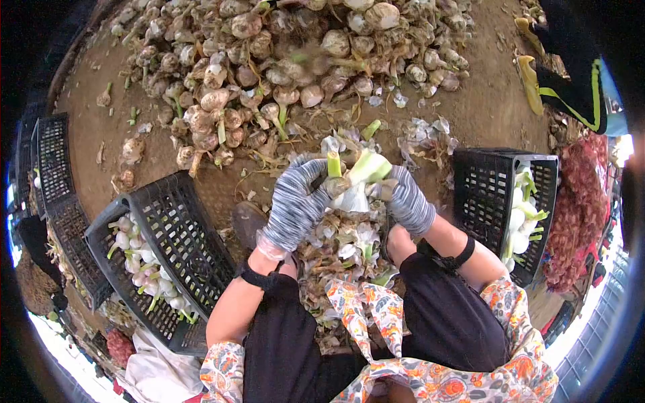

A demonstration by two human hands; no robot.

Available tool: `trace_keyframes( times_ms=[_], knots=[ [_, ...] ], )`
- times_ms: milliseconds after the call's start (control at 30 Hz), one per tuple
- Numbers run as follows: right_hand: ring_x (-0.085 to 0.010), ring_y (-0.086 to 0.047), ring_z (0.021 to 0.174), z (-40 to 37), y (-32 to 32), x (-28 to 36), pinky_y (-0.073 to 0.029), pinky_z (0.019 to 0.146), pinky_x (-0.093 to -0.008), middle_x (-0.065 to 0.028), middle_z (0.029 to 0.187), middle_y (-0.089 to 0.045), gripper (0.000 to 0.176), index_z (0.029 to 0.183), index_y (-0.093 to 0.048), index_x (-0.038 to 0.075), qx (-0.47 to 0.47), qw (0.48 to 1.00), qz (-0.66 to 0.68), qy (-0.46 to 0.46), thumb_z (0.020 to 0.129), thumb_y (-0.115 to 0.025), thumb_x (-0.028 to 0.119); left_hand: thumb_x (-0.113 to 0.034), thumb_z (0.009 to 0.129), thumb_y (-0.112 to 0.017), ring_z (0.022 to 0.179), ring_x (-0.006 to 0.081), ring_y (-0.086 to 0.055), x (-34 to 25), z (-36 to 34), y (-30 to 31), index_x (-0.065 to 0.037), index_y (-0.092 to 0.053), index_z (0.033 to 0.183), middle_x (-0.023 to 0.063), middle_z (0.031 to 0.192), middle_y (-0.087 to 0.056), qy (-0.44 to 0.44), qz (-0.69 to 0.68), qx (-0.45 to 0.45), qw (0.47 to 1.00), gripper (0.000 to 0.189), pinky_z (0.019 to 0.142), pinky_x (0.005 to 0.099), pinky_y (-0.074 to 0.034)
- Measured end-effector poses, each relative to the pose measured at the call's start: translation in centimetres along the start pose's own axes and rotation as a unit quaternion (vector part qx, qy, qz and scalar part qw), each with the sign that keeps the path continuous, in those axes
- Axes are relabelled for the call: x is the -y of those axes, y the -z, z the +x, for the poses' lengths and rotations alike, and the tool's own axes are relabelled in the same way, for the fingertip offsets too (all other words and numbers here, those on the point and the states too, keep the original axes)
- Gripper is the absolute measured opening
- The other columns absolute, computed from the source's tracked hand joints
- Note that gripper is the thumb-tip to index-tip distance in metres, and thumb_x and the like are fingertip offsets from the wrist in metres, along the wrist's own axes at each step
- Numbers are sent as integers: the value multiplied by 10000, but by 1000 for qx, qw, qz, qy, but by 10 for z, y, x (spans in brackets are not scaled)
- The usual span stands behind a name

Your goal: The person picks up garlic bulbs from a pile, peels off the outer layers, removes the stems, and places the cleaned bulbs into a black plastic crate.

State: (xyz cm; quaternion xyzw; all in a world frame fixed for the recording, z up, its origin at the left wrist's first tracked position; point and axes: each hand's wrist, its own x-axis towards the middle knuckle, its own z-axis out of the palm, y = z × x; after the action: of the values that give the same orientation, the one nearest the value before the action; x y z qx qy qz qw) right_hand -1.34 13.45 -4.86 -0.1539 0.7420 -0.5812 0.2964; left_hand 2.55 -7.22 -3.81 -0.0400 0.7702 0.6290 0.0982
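Observation:
Both my hands wear grey striped gloves and meet at the centre, above a litter of peeled skins (346, 245). My left hand (299, 198) is closed around a garlic bulb, whose cut green stem (334, 164) sticks up beside the thumb. My right hand (404, 200) has its fingers closed on pale, loosened outer leaves (368, 168) of the garlic. Part of the bulb is hidden behind the fingers and leaves.
Unpeeled garlic (245, 80) lies heaped on the dirt floor ahead. A black crate (181, 248) of cleaned garlic stands at left, another crate (480, 198) at right. Red mesh sacks (578, 208) sit beyond it. Another person's yellow shoe (529, 84) shows at upper right.

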Motion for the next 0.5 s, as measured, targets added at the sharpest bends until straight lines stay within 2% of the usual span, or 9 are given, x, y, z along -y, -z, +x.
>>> trace_keyframes(
  times_ms=[33,67,100,167,200,233,333,433,500],
  knots=[
    [-164,-562,876,4,2,3,-442,817,-281,-68,957,-608,327,1088,-540,-30,49,993,-96,52,781,-509,78,-215,738,-713,866,188,-565,-1,2,4,3,-619,993,88,926,-593,-20,33,19,999,349,810,299,-442],
    [-174,-592,822,0,3,10,-469,781,-288,-83,936,-619,286,1040,-569,-28,25,970,184,-159,781,-507,75,-227,743,-712,876,176,-565,-2,3,8,-10,-630,958,71,920,-606,-13,-5,49,999,316,809,295,-444],
    [-174,-592,822,1,1,5,-469,781,-288,-83,936,-619,286,1040,-569,-28,24,969,184,-160,781,-507,75,-227,743,-712,876,176,-565,0,3,9,-10,-630,958,71,920,-606,-12,-5,50,999,316,809,295,-444],
    [-200,-618,820,4,-2,-7,-500,768,-316,-110,969,-620,284,1031,-563,-38,-3,988,155,28,788,-508,98,-220,752,-707,891,166,-563,4,2,9,-29,-643,924,58,921,-614,27,-144,46,988,265,826,300,-439],
    [-234,-621,865,4,-3,7,-517,774,-331,-139,975,-620,286,1014,-554,-49,-41,870,474,-133,807,-477,132,-217,746,-717,912,160,-560,-1,3,12,-36,-643,911,53,919,-617,34,-201,72,976,256,850,315,-430],
    [-234,-621,865,6,-2,7,-517,774,-331,-139,975,-620,286,1014,-554,-49,-42,870,473,-132,807,-477,132,-217,746,-717,912,160,-560,0,3,13,-36,-643,911,53,919,-617,34,-201,72,976,256,850,315,-430],
    [-263,-618,896,13,5,2,-538,718,-329,-171,994,-614,305,998,-546,-45,4,734,638,-233,821,-447,184,-307,714,-744,912,169,-549,-1,-1,15,-40,-630,914,43,940,-603,38,-271,114,955,352,851,332,-426],
    [-182,-592,639,16,4,-4,-485,472,-253,-95,784,-602,252,898,-547,30,103,627,725,-267,842,-438,250,-347,736,-720,910,192,-547,15,-1,15,-49,-627,894,54,960,-589,60,-346,157,923,350,838,340,-427],
    [-122,-500,513,15,-1,0,-435,442,-230,-36,696,-558,247,885,-541,54,6,693,646,-319,854,-452,282,-367,738,-711,900,224,-557,29,-4,1,-58,-597,963,78,966,-578,14,-402,137,905,399,849,368,-442]
  ],
)
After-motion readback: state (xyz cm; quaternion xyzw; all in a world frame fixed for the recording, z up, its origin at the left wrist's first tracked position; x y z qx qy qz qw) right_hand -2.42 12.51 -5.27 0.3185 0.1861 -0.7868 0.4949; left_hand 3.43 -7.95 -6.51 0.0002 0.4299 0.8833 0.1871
